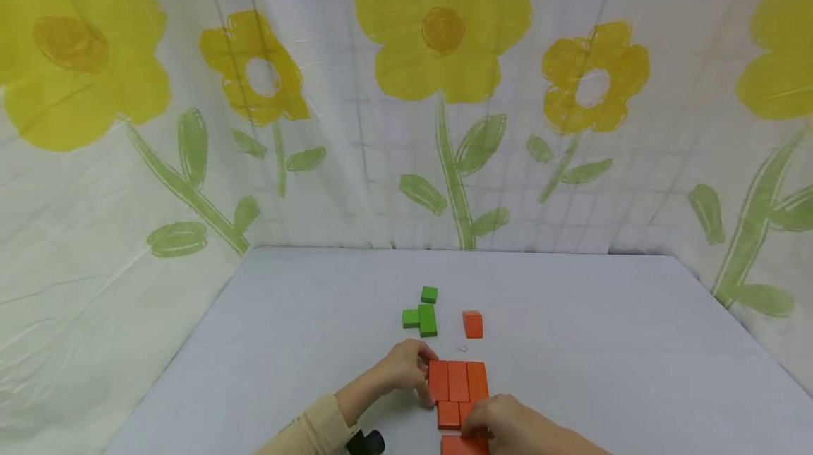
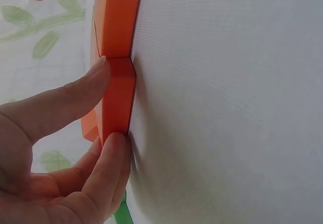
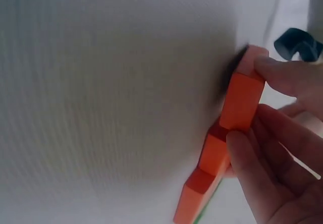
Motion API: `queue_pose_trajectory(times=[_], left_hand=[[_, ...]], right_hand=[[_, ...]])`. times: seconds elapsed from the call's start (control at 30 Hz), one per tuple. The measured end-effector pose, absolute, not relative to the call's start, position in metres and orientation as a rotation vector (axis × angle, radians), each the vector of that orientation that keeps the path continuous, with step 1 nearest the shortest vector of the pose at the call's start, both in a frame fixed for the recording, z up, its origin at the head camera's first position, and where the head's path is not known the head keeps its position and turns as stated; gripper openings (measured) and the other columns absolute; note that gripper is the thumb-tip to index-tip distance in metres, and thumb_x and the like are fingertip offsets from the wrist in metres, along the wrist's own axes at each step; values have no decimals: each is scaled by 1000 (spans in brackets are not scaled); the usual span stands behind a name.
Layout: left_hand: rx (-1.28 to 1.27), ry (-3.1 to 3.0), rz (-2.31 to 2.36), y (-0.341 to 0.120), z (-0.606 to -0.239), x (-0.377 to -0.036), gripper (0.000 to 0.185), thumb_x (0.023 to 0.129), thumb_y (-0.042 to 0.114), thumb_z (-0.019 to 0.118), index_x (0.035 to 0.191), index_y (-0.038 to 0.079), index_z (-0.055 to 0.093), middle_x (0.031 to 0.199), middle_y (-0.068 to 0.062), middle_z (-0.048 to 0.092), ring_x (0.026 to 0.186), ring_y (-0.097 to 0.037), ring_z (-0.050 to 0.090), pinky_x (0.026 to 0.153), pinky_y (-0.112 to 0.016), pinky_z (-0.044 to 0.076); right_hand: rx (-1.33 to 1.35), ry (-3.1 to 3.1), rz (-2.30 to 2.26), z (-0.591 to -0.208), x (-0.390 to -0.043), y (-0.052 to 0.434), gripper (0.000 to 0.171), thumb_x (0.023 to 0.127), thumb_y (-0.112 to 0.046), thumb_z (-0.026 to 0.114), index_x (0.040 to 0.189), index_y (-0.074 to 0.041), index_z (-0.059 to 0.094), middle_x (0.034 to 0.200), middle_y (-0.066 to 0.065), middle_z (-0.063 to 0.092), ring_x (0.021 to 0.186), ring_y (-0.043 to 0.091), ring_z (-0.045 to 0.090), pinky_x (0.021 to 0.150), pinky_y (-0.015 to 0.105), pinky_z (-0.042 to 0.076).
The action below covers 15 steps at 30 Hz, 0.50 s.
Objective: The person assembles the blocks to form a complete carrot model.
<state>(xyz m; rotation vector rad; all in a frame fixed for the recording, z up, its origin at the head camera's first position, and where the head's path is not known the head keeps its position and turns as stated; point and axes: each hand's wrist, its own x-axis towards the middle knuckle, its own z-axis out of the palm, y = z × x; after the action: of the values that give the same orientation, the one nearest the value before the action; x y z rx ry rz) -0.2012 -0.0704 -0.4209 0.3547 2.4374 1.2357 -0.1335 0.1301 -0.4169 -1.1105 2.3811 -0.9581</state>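
Several orange-red wooden blocks lie side by side in a flat cluster, three long ones behind shorter ones. My left hand is at the cluster's left side. In the left wrist view its thumb and fingers span the two ends of the outer long red block. My right hand pinches another red block just in front of the cluster, a narrow gap between them. From the right wrist, that held block shows between thumb and fingertips. The right hand partly hides the cluster's near right corner.
Beyond the cluster lie a single orange-red block, two touching green blocks and a small green block. A dark wrist device is by the left sleeve. A flower-patterned curtain hangs behind the white table.
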Motion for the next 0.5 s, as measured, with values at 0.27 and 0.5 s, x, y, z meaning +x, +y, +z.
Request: queue_pose_trajectory(times=[0.27, 0.5], left_hand=[[355, 2439, 1227, -71, -423, -202, 48, 48, -10, 77, 90, 1, 59, 77, -4, 53, 71, -19, 49, 63, -33, 44], [344, 2437, 1222, -71, -422, -203, 47, 48, -10, 77, 90, 2, 59, 77, -4, 53, 71, -19, 49, 63, -34, 44]], right_hand=[[-1168, 2503, -871, -420, -130, 126, 40, 76, -42, 63, 96, -7, 67, 86, -15, 55, 73, -3, 48, 66, 17, 45], [-1183, 2575, -765, -420, -131, 123, 41, 75, -44, 63, 96, -9, 68, 83, -16, 54, 70, -6, 47, 65, 15, 45]])
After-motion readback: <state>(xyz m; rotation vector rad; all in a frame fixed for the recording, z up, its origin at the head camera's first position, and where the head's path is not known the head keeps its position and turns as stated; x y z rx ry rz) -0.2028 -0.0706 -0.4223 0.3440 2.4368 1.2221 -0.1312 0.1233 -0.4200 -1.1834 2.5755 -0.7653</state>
